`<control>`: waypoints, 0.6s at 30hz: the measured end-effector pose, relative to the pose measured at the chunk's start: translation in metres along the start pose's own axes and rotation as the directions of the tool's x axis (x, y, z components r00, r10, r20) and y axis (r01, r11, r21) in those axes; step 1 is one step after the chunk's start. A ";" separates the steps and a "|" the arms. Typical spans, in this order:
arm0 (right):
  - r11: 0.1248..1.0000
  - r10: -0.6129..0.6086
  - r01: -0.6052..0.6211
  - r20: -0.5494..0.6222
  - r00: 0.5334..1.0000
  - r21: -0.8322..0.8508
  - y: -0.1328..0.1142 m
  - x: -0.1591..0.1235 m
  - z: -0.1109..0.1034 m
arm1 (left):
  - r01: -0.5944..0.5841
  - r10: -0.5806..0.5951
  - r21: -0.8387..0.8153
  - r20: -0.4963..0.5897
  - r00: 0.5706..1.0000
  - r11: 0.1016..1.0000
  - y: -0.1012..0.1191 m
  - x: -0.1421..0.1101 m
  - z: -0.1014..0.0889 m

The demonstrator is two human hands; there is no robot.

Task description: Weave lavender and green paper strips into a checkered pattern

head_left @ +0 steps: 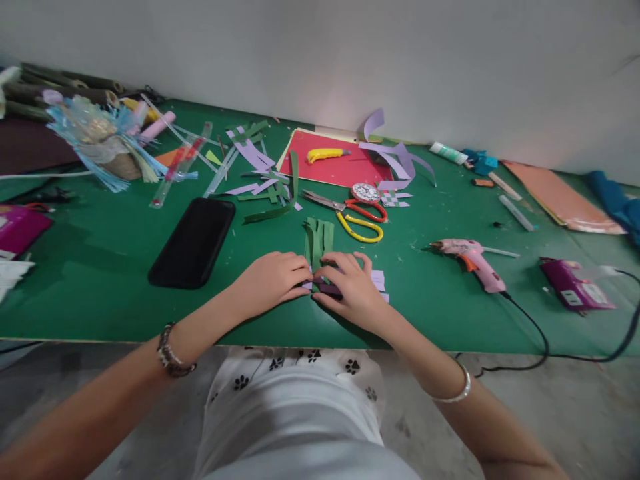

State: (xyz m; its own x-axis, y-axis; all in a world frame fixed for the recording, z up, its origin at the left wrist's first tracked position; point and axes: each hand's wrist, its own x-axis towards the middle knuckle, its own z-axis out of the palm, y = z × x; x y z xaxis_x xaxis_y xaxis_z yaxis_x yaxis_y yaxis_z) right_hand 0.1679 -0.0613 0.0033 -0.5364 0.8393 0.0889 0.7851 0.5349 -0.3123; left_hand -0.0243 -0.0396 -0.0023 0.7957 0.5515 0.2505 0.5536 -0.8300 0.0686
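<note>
Both hands meet over a small piece of crossed paper strips near the table's front edge. Green paper strips (318, 239) stick out away from me between the hands, and purple paper strips (379, 280) show beyond the right side. My left hand (274, 281) has its fingertips closed on the left ends of the purple strips. My right hand (353, 290) bends its fingers over the middle of the piece, thumb and fingers gripping the strips. Fingers hide most of the crossing. Scissors (350, 212) with red and yellow handles lie open just beyond.
On the green table (420, 320) lie a black phone (193, 243) at left and a pink glue gun (470, 257) with its cord at right. Behind are red paper (327, 175), a yellow cutter (325, 155), loose purple strips (395, 160) and a glue tube (449, 153).
</note>
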 end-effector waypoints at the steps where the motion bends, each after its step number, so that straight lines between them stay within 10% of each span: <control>1: 1.000 -0.001 0.001 -0.005 1.000 -0.001 0.000 0.000 0.000 | -0.022 0.022 0.030 -0.015 1.000 0.999 0.001 0.000 0.000; 18: 0.998 -0.054 0.054 -0.017 0.998 -0.029 0.007 0.015 -0.018 | -0.171 0.192 0.146 -0.146 0.971 0.974 0.002 -0.009 0.000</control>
State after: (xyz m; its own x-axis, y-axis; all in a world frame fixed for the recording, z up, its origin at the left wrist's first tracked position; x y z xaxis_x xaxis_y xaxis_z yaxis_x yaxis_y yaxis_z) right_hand 0.1710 -0.0437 0.0197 -0.5729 0.8106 0.1213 0.7638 0.5817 -0.2797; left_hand -0.0304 -0.0458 -0.0042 0.8427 0.3636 0.3971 0.4393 -0.8908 -0.1165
